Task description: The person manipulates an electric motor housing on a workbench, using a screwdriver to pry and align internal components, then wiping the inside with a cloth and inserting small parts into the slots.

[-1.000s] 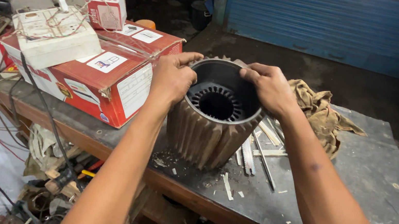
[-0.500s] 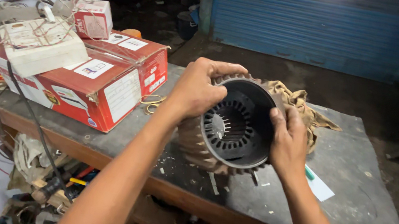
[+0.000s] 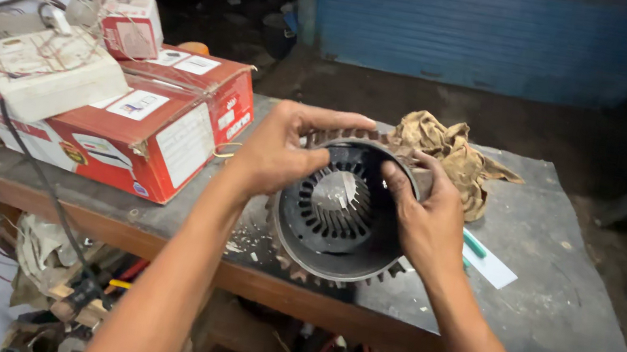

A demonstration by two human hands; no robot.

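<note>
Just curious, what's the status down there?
Left hand and right hand grip ribbed grey metal motor housing, tilted, opening facing camera. Crumpled tan rag lies just behind.

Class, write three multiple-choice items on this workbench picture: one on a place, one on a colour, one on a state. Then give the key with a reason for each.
1. Where does the rag lie?
A. On the bench behind the stator
B. On the red box
C. On the floor

2. What colour is the big box left of the hands?
A. Blue
B. Red
C. Green

3. How is the stator held?
A. Lying untouched on the bench
B. In one hand only
C. Tilted, its opening towards the camera, gripped by both hands

Key: 1 A, the crumpled tan cloth sits on the bench past the stator's far rim. 2 B, its sides are red with white labels. 3 C, the left hand grips the upper left rim, the right hand the right rim, and the slotted bore faces the camera.
</note>
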